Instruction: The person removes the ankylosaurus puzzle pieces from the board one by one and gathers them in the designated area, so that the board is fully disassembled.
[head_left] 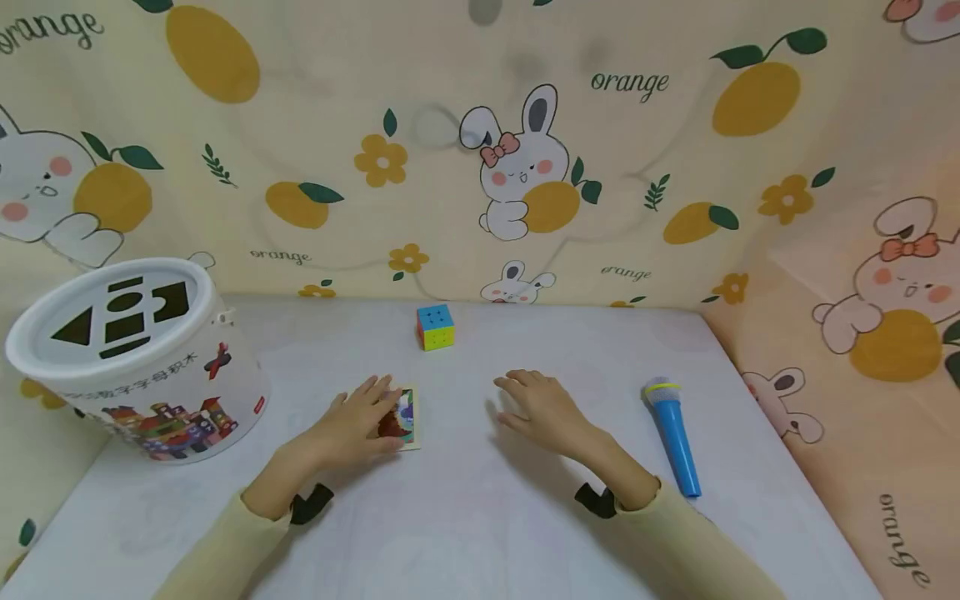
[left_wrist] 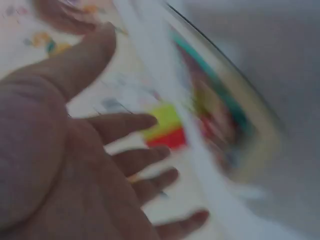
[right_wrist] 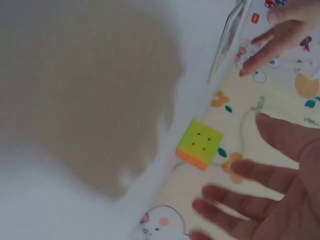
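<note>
The left hand (left_wrist: 85,165) filled the lower left, its thumb and fingers spread apart. Behind the fingertips showed a cube (left_wrist: 169,125) with yellow and red faces. To the right, a picture card (left_wrist: 225,105) with a teal border and cream rim slanted against the pale bench (left_wrist: 300,75), its picture blurred. Part of the right hand (left_wrist: 62,17) appeared at the upper left, before a patterned cloth (left_wrist: 20,57).

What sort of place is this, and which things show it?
Probably a play area: a white tabletop holds a round white tub with shaped lid holes, a blue-and-yellow puzzle cube and a blue microphone with a grey head.
</note>
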